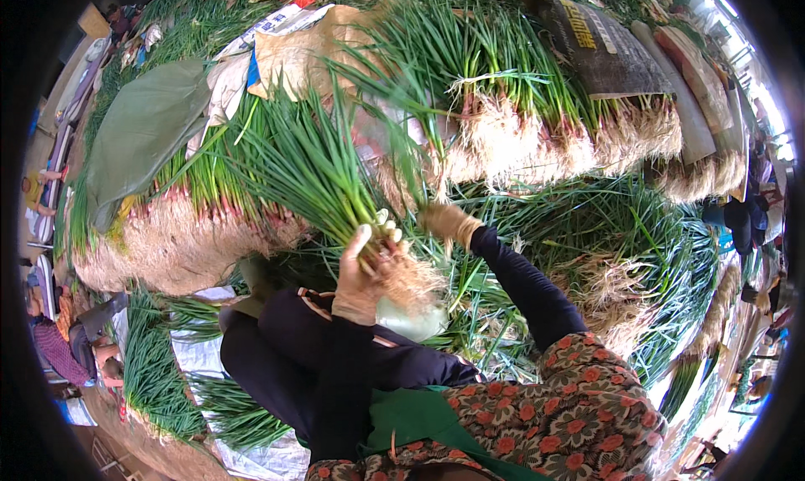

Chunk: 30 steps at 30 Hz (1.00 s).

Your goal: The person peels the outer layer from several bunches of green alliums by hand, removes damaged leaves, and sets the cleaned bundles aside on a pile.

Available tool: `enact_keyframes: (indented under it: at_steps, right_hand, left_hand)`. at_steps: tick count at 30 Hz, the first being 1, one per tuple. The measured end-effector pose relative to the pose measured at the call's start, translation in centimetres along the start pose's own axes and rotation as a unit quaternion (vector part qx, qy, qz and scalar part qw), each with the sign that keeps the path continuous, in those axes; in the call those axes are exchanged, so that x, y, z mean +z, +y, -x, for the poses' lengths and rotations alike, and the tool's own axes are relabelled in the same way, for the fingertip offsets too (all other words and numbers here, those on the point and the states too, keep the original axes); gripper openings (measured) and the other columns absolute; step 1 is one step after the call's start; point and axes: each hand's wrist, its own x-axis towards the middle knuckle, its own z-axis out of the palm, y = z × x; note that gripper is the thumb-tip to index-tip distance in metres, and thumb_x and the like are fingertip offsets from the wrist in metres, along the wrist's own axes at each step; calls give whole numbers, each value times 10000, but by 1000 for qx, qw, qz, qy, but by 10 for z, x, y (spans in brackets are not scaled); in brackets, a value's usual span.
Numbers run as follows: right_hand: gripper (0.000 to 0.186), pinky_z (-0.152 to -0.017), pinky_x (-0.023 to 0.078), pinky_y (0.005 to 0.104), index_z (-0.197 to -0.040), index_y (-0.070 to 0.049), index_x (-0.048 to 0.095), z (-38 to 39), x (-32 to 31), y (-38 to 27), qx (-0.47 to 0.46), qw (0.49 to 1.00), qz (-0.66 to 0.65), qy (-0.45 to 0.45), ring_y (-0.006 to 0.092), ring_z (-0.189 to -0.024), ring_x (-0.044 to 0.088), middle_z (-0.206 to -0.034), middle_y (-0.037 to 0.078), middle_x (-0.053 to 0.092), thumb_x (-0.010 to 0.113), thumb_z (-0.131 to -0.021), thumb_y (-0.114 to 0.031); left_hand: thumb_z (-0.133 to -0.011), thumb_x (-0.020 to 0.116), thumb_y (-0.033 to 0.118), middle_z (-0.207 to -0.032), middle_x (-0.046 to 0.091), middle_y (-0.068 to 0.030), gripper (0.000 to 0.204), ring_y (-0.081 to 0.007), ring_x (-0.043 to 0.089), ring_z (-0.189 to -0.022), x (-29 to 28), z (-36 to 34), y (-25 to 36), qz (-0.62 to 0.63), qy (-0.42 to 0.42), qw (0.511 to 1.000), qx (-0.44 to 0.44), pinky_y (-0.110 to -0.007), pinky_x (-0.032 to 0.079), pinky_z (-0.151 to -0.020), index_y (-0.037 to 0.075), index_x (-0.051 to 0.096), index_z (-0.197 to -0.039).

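Long, glossy green blades fan up and away to the left from the bunch of green onions [323,179], narrowing through pale stems to a shaggy, straw-coloured beard of roots [412,281]. Behind it there's a thick bank of onions [495,53], reddish at the stem bases, matted roots hanging in a fringe, with a dark woven sack [599,49] draped over its right part. Off to the left, a smooth grey-green sheet [151,124] sags over another row [172,242], its roots packed into a rough, rounded wall. A loose, tangled heap [604,213] spreads on the right.

Down below, more greens lie on a crinkled whitish sheet [194,368] over a brown floor [142,435]. Another person [67,347] sits at the far left, and bright light pours in at the upper right.

Now the hands: the left hand [359,280] is wrapped around the bunch just above its roots. The right hand [450,223], blurred, sits just beside it, fingers curled; blurred leaves cross near it, but whether it grips any, I can't tell.
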Motion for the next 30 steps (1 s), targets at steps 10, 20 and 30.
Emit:
enact_keyframes:
  at_steps: [10, 20, 30]
  right_hand:
    - [304, -612, 475, 325, -855, 2, 616, -39, -23, 50, 625, 735, -263, 21, 251, -649, 615, -713, 138, 632, 538, -834, -291]
    - [291, -714, 475, 330, -1063, -65, 589, -57, -64, -52, 322, 852, -412, -39, 267, -837, 613, -931, 154, 622, 556, -835, -243]
    - [327, -732, 450, 380, -1046, -22, 576, -105, -50, -50, 478, 775, -409, -68, 311, -796, 592, -851, 164, 626, 537, -835, -270]
  left_hand:
    - [-849, 501, 143, -879, 496, -52, 160, -229, 489, -875, -9, -9, 0, 73, -24, 993, 88, -407, 416, -806, 49, 477, -976]
    - [-889, 465, 254, -738, 599, -151, 341, -187, 531, -414, -17, -13, 0, -97, 113, 988, -33, -294, 489, -385, 47, 489, -1159]
    - [-846, 540, 203, -629, 586, -91, 162, -179, 562, -451, -33, -9, -10, -206, 190, 959, -32, -264, 450, -387, 46, 581, -857]
